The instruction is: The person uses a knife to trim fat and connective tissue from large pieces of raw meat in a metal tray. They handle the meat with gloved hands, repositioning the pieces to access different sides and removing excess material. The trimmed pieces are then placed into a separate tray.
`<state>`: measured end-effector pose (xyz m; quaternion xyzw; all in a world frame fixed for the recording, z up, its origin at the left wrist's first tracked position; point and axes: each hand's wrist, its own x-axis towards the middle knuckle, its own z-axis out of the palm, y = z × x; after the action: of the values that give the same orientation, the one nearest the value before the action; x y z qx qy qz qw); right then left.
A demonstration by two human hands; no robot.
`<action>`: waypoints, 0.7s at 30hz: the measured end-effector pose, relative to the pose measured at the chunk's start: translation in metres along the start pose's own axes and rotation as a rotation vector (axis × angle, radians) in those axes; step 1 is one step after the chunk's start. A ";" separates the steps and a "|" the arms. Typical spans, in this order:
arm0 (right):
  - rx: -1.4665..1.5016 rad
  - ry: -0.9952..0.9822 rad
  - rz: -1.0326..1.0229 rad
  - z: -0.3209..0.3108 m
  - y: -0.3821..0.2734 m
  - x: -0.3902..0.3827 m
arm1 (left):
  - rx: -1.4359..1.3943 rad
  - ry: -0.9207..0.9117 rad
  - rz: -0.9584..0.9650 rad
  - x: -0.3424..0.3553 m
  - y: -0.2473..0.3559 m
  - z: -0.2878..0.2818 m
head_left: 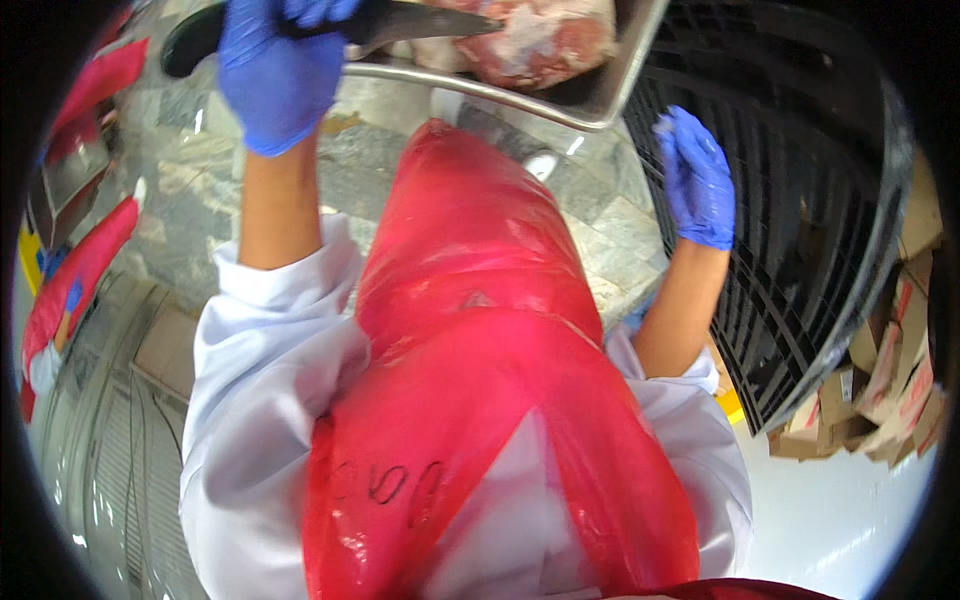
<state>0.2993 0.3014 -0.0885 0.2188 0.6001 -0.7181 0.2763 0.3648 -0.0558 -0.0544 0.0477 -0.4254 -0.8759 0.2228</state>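
Observation:
My left hand [283, 85], in a blue glove, is closed round a knife [415, 27] near the upper edge. The knife's dark rounded handle end sticks out to the left, and its blade points right across the near side of a metal tray [480, 88]. A large piece of raw red meat with pale fat [545, 45] lies in that tray, partly cut off by the picture's edge. My right hand [697, 180], also gloved in blue, is raised beside a black slatted crate, with its fingers drawn together. A small whitish bit shows at its fingertips, too small to name.
The black slatted crate [790, 230] stands tall on my right, with flattened cardboard boxes [870, 390] beyond it. A red apron [480, 350] covers my front. At far left, another person's red apron and blue-gloved hand [74, 294] show. Stone-patterned tiles [610, 225] cover the floor.

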 end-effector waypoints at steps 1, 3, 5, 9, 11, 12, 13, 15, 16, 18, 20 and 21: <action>0.058 -0.041 -0.031 0.013 -0.006 -0.010 | 0.013 0.027 -0.003 -0.002 0.004 0.008; -0.155 -0.046 -0.238 0.051 -0.033 -0.040 | -0.236 0.008 -0.140 -0.009 0.017 -0.022; -0.191 -0.057 -0.426 0.075 -0.056 -0.067 | -0.071 -0.007 -0.121 -0.013 0.018 -0.013; -0.248 -0.095 -0.590 0.079 -0.087 -0.107 | -0.040 -0.026 -0.123 -0.011 0.016 0.006; -0.228 -0.126 -0.648 0.077 -0.098 -0.119 | -0.037 -0.026 -0.118 -0.008 0.017 0.009; -0.207 -0.138 -0.673 0.077 -0.102 -0.124 | -0.030 -0.020 -0.113 -0.008 0.021 0.014; -0.169 -0.183 -0.679 0.075 -0.106 -0.124 | -0.003 0.003 -0.067 -0.008 0.022 0.022; -0.098 -0.265 -0.691 0.069 -0.110 -0.123 | 0.040 0.045 0.014 -0.009 0.018 0.045; -0.099 -0.237 -0.710 0.071 -0.109 -0.124 | 0.017 0.050 0.006 -0.010 0.020 0.046; -0.065 -0.229 -0.713 0.069 -0.111 -0.123 | -0.038 0.048 -0.007 -0.008 0.020 0.049; -0.040 -0.247 -0.715 0.066 -0.113 -0.124 | -0.029 -0.023 -0.003 -0.008 0.021 0.050; -0.039 -0.258 -0.723 0.065 -0.113 -0.124 | -0.023 -0.059 0.001 -0.007 0.022 0.050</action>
<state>0.3193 0.2690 0.0878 -0.1046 0.6125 -0.7792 0.0827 0.3650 -0.0283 -0.0070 0.0190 -0.4217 -0.8816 0.2112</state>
